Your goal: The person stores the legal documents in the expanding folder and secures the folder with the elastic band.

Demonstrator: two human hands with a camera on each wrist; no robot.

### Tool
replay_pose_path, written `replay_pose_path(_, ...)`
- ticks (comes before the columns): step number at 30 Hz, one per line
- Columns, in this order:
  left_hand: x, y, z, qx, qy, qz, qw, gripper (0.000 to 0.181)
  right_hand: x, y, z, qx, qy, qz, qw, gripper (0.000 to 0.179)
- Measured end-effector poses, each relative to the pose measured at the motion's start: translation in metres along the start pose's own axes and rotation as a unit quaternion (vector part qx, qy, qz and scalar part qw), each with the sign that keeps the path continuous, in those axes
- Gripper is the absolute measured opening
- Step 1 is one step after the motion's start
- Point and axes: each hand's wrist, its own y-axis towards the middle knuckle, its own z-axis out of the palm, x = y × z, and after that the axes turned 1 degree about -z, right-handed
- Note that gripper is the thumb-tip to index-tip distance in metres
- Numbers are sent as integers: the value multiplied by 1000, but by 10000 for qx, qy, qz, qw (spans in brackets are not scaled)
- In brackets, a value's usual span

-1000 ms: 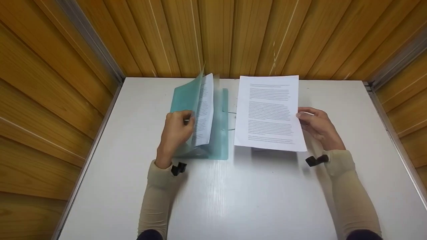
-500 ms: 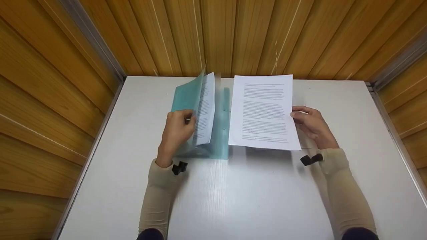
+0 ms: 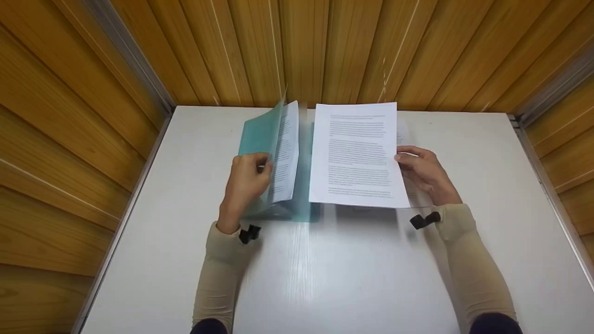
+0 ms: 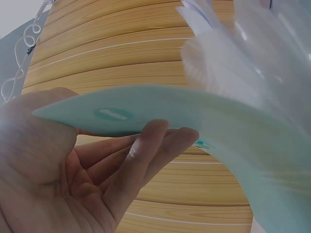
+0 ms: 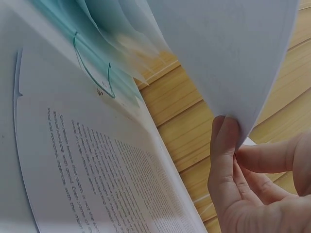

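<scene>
My left hand [image 3: 246,181] pinches the raised cover of a teal plastic folder [image 3: 260,132] on the table. In the left wrist view the cover [image 4: 160,104] bends between thumb and fingers. Printed pages in clear sleeves [image 3: 285,153] stand tilted inside the folder. My right hand [image 3: 423,174] grips the right edge of a printed sheet [image 3: 357,153] between thumb and fingers. This sheet hangs above the table and overlaps the folder's right edge in the head view. Below it lie more printed pages [image 5: 97,165], mostly hidden from the head camera.
A thin green cord loop [image 5: 90,80] sticks out beside the folder in the right wrist view. The white table [image 3: 278,278] ends at a wood-panelled wall [image 3: 301,51] behind, with more panels on both sides.
My right hand has carried the printed sheet leftward, so it now covers part of the folder's right edge. Pages beneath show at its right. The left hand and cover stay nearly still.
</scene>
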Motion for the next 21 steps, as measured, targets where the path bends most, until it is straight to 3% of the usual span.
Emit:
replay_pose_path(5,0,0,1,39,-12,-61,10000,23,0,2,4,-5,3,39,10000,25)
replay_pose_path(14,-1,0,0,52,-55,-33,10000,22,3,5,12,-34,-452,146,9989,42)
replay_pose_path(21,-1,1,0,47,-32,-25,10000,22,2,9,17,-4,-619,182,9979,44)
